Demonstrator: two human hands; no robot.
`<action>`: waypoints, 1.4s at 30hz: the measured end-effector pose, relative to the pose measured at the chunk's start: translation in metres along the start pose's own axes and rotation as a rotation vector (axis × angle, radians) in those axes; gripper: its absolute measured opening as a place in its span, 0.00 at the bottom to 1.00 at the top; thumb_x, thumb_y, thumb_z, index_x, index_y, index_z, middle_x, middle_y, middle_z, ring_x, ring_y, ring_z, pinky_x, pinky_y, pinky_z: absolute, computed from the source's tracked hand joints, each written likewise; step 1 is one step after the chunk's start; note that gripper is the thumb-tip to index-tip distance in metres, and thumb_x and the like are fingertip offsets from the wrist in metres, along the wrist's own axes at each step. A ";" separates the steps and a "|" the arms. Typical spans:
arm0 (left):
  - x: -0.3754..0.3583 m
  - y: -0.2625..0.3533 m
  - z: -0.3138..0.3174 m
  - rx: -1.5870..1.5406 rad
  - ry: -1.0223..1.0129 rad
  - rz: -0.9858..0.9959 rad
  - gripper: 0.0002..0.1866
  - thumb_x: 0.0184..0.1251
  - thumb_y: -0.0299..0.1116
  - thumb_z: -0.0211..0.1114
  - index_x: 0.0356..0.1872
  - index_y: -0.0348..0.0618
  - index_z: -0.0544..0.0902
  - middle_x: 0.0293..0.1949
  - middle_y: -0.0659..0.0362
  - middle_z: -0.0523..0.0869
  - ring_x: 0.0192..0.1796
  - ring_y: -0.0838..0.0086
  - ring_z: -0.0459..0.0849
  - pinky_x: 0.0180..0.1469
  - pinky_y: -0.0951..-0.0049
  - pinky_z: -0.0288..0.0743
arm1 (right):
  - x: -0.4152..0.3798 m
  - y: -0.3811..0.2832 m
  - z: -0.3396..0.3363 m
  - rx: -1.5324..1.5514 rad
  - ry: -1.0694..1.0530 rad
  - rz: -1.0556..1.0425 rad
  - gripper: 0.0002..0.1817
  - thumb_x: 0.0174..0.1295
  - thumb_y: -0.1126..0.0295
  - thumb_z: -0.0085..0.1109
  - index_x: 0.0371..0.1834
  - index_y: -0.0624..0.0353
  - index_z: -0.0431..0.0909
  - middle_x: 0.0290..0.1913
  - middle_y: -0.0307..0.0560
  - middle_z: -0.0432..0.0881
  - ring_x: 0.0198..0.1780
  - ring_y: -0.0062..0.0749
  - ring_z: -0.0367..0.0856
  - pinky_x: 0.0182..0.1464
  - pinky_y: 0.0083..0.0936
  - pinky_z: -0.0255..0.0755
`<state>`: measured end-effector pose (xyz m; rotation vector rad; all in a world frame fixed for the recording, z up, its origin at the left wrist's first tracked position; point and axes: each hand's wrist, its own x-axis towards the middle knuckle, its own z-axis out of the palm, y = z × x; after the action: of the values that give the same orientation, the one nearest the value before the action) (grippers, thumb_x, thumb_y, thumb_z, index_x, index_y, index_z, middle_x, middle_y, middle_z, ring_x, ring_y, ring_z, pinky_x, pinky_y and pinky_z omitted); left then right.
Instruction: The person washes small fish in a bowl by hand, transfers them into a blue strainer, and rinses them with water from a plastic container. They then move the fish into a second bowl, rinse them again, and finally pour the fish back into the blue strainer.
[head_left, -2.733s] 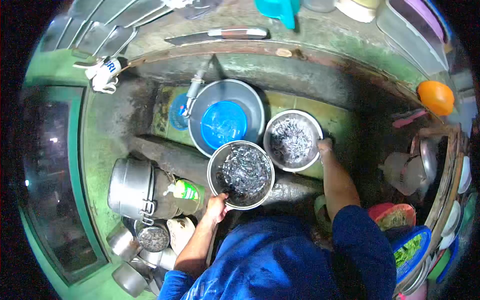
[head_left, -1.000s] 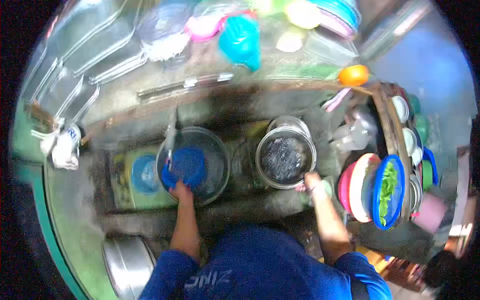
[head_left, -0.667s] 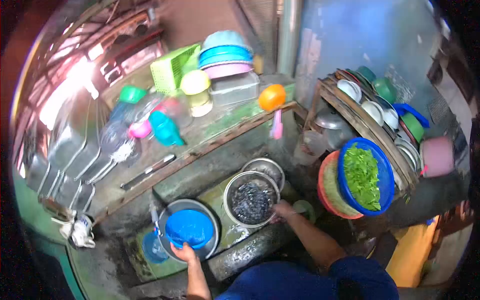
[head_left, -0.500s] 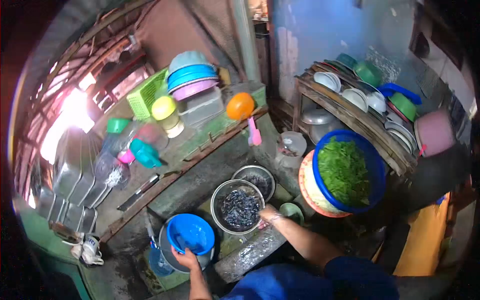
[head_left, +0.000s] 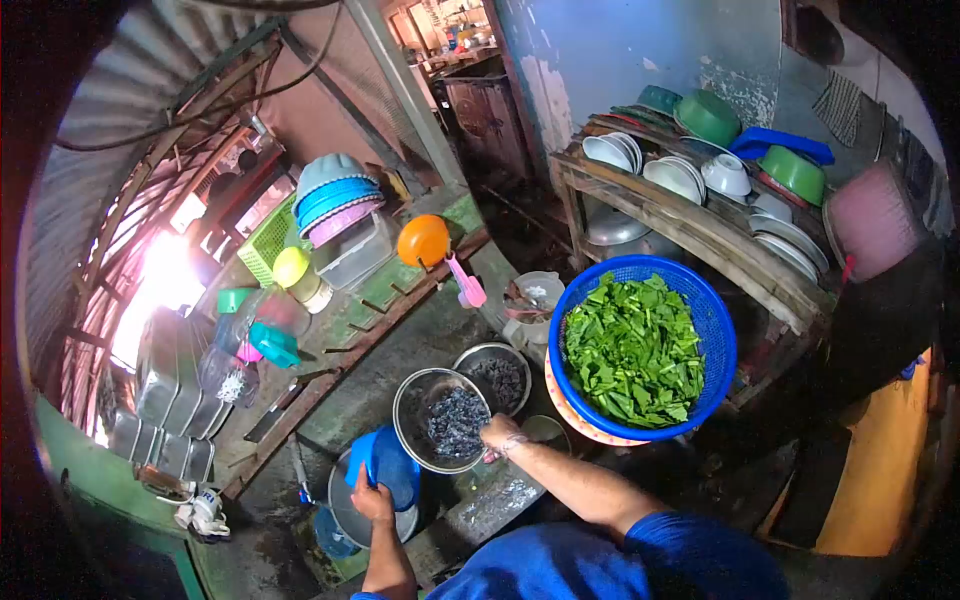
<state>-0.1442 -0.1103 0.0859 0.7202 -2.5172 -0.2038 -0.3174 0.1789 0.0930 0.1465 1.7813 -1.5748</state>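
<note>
The person's left hand (head_left: 373,500) is clamped on a tilted blue plastic basin (head_left: 400,472) over a grey tub (head_left: 350,516). The right hand (head_left: 503,438) grips the rim of a steel bowl (head_left: 411,422) holding small dark pieces (head_left: 456,425), beside the basin. Beyond sits a 2nd steel bowl (head_left: 490,350); rightward, a blue colander (head_left: 714,345) holds chopped greens (head_left: 635,350).

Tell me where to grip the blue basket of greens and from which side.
Grip the blue basket at opposite points of its rim, coming from the person's side. The rim is round and exposed there, while the wooden rack looks close behind it. The right hand, gripping the metal bowl, would likely have to let go first.
</note>
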 end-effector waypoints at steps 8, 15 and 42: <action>0.001 -0.003 -0.015 -0.071 -0.023 0.072 0.31 0.42 0.22 0.57 0.55 0.50 0.82 0.44 0.49 0.86 0.44 0.55 0.84 0.50 0.59 0.73 | 0.048 0.035 0.032 -0.125 0.008 -0.197 0.12 0.53 0.76 0.50 0.26 0.80 0.77 0.24 0.63 0.82 0.19 0.42 0.84 0.19 0.36 0.80; 0.013 -0.018 -0.010 -0.417 0.176 -0.434 0.26 0.49 0.19 0.52 0.54 0.37 0.81 0.42 0.48 0.88 0.40 0.62 0.86 0.48 0.63 0.77 | 0.001 0.015 0.014 -0.011 -0.096 -0.127 0.13 0.52 0.75 0.50 0.25 0.79 0.77 0.23 0.62 0.82 0.18 0.40 0.84 0.19 0.36 0.80; -0.031 0.051 0.041 -1.255 -0.362 -1.129 0.31 0.57 0.18 0.48 0.64 0.51 0.68 0.46 0.54 0.82 0.36 0.65 0.84 0.22 0.67 0.80 | 0.012 -0.039 0.047 -0.873 0.284 -0.750 0.49 0.53 0.77 0.56 0.76 0.62 0.37 0.62 0.76 0.65 0.53 0.66 0.76 0.52 0.47 0.75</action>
<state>-0.1656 -0.0505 0.0515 1.3982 -1.3673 -2.1235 -0.3258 0.1227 0.1194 -0.8319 2.7855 -1.0757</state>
